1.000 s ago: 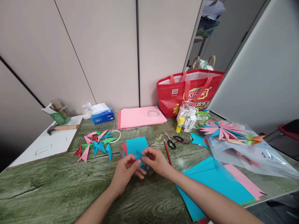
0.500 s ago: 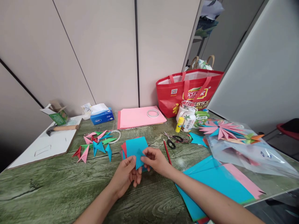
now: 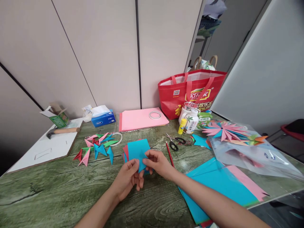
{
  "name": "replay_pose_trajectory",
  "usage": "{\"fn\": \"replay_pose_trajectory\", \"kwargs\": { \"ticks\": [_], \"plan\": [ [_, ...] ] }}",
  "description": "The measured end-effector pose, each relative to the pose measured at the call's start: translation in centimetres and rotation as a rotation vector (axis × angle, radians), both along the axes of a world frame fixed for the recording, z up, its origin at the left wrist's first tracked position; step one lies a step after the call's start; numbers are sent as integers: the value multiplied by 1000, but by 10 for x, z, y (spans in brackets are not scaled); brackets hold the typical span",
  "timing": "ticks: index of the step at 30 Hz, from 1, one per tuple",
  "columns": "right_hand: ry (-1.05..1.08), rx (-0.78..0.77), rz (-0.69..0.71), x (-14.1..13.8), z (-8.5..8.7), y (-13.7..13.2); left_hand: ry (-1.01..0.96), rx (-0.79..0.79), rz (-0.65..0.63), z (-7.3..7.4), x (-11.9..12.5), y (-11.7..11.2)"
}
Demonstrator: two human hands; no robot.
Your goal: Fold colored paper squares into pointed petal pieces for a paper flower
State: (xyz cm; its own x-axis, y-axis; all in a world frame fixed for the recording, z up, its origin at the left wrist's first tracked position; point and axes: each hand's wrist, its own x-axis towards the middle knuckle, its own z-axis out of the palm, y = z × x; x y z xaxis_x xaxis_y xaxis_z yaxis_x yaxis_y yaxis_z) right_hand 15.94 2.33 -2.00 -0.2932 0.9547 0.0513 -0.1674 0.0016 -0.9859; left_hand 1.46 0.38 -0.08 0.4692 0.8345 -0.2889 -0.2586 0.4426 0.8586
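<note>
Between my two hands is a small folded piece of blue paper [image 3: 142, 165], pointed at its lower end. My left hand [image 3: 129, 175] pinches its left side with thumb and fingers. On the other side my right hand [image 3: 157, 163] grips the upper right edge, thumb against the paper. Just behind, a stack of cut paper [image 3: 137, 147] lies on the table, blue on top with red and pink edges sticking out at the left. Left of it is a group of folded paper pieces [image 3: 100, 149] in pink, red, green and blue. The fingers partly hide the folded piece.
Scissors [image 3: 174, 144], a red pencil [image 3: 170, 154] and a yellow glue stick [image 3: 181, 126] lie or stand right of the stack. Blue sheets [image 3: 213, 186] lie under my right forearm. A hammer [image 3: 63, 130], tissue box [image 3: 103, 118], pink sheets [image 3: 135, 118] and red bag [image 3: 169, 98] are farther back.
Almost nothing differs. The folded blue paper has tilted slightly between my fingers, and the whole view has shifted a little.
</note>
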Motion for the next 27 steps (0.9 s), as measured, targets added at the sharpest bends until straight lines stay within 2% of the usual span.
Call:
{"fn": "replay_pose_trajectory", "kwargs": {
  "ticks": [10,15,19,27],
  "plan": [
    [-35,-59,45,0,0,-1,140,152,33,-3,-1,-1],
    [-21,-63,-16,0,2,0,35,65,38,-1,-3,3],
    [-18,-58,-62,0,3,1,26,5,27,1,-5,6],
    [6,-72,-72,-3,1,0,131,88,94,-2,1,0]
  ]
}}
